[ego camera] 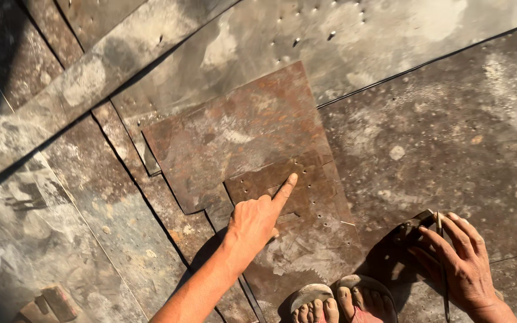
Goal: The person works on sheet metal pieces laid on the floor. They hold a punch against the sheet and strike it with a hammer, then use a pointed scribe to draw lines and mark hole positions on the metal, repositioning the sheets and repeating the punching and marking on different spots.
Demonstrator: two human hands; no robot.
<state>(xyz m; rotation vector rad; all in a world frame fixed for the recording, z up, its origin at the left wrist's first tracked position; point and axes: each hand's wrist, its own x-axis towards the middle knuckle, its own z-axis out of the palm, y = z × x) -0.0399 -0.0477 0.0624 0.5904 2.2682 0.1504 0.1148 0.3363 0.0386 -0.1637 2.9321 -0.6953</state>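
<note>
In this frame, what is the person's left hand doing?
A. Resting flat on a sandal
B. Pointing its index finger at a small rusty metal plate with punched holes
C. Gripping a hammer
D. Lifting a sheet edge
B: the left hand has its index finger stretched out, the tip on the small rusty plate dotted with holes, while the right hand rests on a dark piece lower right.

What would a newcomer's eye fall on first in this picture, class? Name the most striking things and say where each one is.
First, the left hand at the centre, its forefinger touching a small rusty metal plate dotted with holes. That plate lies on a larger rusty sheet among overlapping grey metal sheets. At bottom right, the right hand rests on a dark metal piece, with sandalled feet beside it.
</note>
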